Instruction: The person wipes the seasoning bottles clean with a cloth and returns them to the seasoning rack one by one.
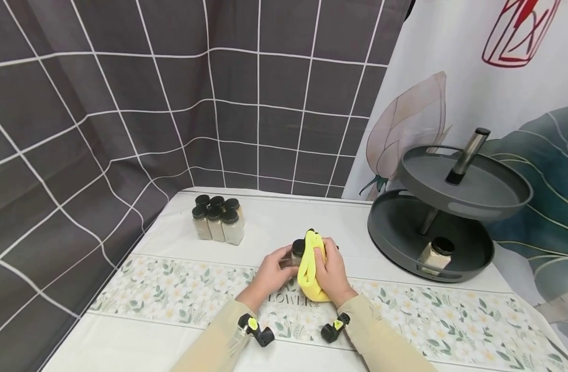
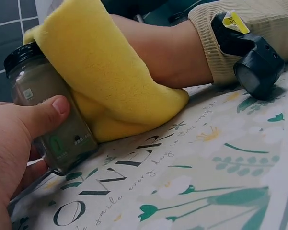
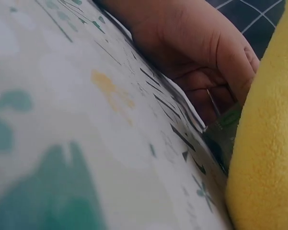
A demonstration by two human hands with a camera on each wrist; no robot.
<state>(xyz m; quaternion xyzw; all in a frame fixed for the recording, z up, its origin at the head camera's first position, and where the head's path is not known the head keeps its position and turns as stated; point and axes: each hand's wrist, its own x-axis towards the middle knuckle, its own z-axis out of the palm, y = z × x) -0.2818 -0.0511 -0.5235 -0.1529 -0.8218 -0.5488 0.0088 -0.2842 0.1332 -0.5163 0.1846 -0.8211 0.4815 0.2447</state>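
My left hand (image 1: 273,275) grips a square glass spice jar (image 2: 57,120) with a black lid, its thumb across the jar's side. The jar is tilted just above the flowered strip of the tablecloth. In my right hand (image 1: 331,268) is a folded yellow cloth (image 1: 310,274), which lies against the jar's right side. From the left wrist view, the cloth (image 2: 100,62) covers part of the jar and hides the right fingers. Only the jar's lower corner (image 3: 223,136) shows past the cloth in the right wrist view. Small dark bits peek out behind the cloth in the head view.
Several black-lidded jars (image 1: 217,219) stand grouped at the back left. To the right is a two-tier grey round tray (image 1: 386,232), with one jar (image 1: 436,256) on its lower tier. A dark gridded curtain (image 1: 284,129) hangs behind the table.
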